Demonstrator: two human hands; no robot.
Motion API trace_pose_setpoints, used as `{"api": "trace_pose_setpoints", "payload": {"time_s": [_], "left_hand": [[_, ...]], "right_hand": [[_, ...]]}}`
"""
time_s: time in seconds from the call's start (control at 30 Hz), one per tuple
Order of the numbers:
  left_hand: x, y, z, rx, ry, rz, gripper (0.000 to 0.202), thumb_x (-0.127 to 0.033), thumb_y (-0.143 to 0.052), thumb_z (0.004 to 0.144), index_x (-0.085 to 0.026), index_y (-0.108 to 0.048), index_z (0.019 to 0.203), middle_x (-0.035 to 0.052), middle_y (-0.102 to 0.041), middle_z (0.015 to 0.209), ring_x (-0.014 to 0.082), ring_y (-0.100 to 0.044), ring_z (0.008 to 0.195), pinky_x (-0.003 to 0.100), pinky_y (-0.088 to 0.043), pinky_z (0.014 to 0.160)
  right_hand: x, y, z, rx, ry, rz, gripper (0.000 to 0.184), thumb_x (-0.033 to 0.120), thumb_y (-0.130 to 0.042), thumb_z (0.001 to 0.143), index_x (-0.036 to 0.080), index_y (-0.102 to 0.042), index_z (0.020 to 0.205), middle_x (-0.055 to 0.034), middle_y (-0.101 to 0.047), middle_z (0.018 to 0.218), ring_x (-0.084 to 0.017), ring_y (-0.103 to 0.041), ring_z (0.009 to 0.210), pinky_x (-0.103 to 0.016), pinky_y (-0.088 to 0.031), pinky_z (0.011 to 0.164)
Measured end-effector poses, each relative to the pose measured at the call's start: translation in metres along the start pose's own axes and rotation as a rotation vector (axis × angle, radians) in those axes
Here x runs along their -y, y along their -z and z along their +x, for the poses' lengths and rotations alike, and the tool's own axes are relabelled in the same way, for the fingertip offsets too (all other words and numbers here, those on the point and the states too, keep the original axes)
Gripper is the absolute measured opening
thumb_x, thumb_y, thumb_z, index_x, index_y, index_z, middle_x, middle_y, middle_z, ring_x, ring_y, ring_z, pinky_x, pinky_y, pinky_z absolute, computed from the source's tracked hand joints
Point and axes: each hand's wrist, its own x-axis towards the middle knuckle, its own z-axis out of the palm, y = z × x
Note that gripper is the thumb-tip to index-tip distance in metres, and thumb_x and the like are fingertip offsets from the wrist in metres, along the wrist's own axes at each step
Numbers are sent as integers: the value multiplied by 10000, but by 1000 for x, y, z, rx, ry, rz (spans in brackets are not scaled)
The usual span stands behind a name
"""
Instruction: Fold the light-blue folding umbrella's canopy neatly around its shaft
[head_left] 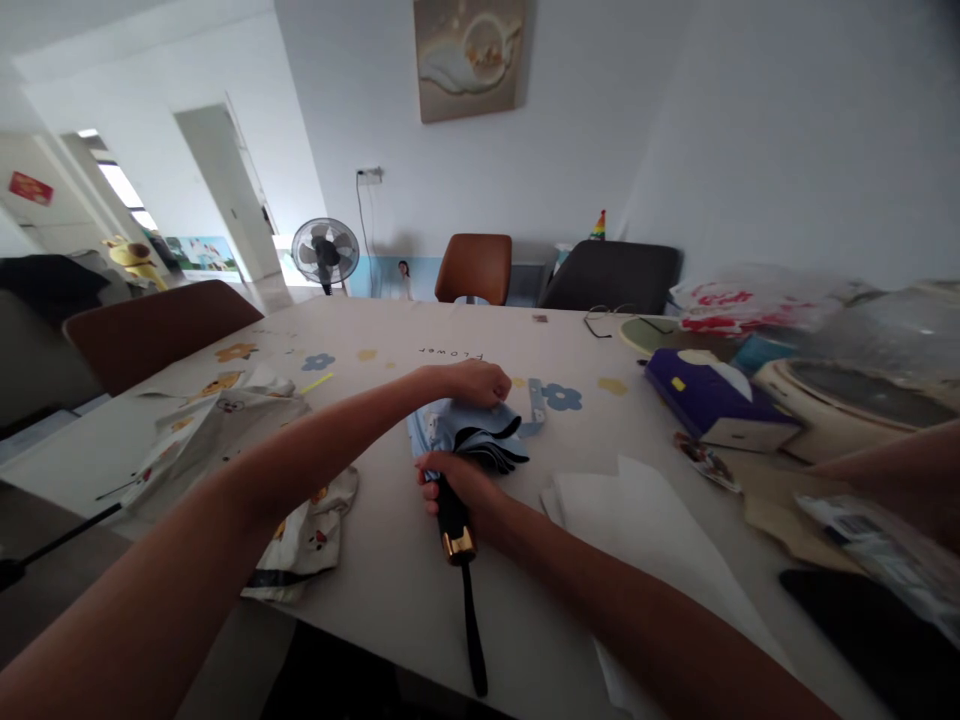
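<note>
An umbrella (487,440), folded, is laid on the table (390,580), well to the left of the tissue box (709,400). Its black handle (454,525) is clenched in the right hand (450,478); the blue cloth is pinched under the left hand (476,382). It is judged light, with limp, slippery cloth, and is best gripped by the stiff handle

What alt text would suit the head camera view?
The right hand grips the black handle of a folded light blue umbrella lying on a flower-print table, while the left hand rests on its fabric. A patterned cloth lies to the left, white paper to the right.
</note>
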Motion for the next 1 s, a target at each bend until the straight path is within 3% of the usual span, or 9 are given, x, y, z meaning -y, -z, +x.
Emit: {"api": "trace_pose_setpoints", "payload": {"time_s": [0.1, 0.2, 0.33, 0.43, 0.5, 0.73, 1.0], "left_hand": [[-8, 7, -4, -28, 45, -84, 341, 121, -560, 478, -196, -530, 357, -25, -508, 404, 97, -398, 452, 252, -390, 740], [-10, 14, -6, -41, -15, -37, 286, 80, -588, 487, -189, -560, 396, -14, -530, 458, 109, -431, 510, 258, -377, 754], [-5, 28, -7, -52, -165, 262, 152, -40, -556, 566, -179, -616, 575, -5, -594, 608, 150, -518, 643, 287, -377, 751], [-4, 41, -11, -91, -266, 530, 169, -102, -493, 637, -167, -626, 717, 19, -628, 719, 163, -531, 697, 299, -385, 710], [-6, 50, -17, -138, -270, 588, 180, -116, -471, 652, -156, -618, 748, 32, -630, 742, 158, -531, 706, 290, -386, 686], [-6, 78, -51, -331, -192, 465, 128, -104, -464, 641, -145, -570, 699, 17, -594, 718, 116, -504, 682, 256, -384, 654], [15, 94, -93, -466, -161, 360, 90, -120, -474, 676, -149, -558, 688, 5, -587, 690, 103, -496, 665, 245, -381, 638]], "right_hand": [[0, 0, 0, -5, 16, -17, 102, 141, -510, 777, 154, -480, 680, 49, -448, 529, -41, -394, 376, -157, -362, 357], [1, 1, 0, -10, 8, -31, 98, 148, -516, 779, 159, -476, 690, 51, -448, 525, -43, -399, 369, -156, -360, 351], [1, 1, 1, -25, -5, -13, 111, 146, -527, 784, 156, -469, 689, 51, -457, 541, -36, -399, 371, -150, -364, 348], [2, 2, 1, -25, 6, -10, 101, 148, -537, 789, 149, -480, 706, 46, -471, 558, -35, -406, 377, -151, -372, 344], [2, 2, 1, -23, -11, -15, 91, 164, -545, 798, 149, -486, 729, 48, -465, 553, -36, -401, 371, -150, -363, 334], [2, 3, 4, -47, 12, -1, 80, 153, -547, 814, 137, -497, 754, 28, -500, 601, -29, -397, 373, -146, -347, 314], [5, 1, 4, -47, -25, 21, 138, 233, -572, 833, 157, -480, 763, 34, -499, 579, -33, -388, 360, -145, -341, 301]]}}
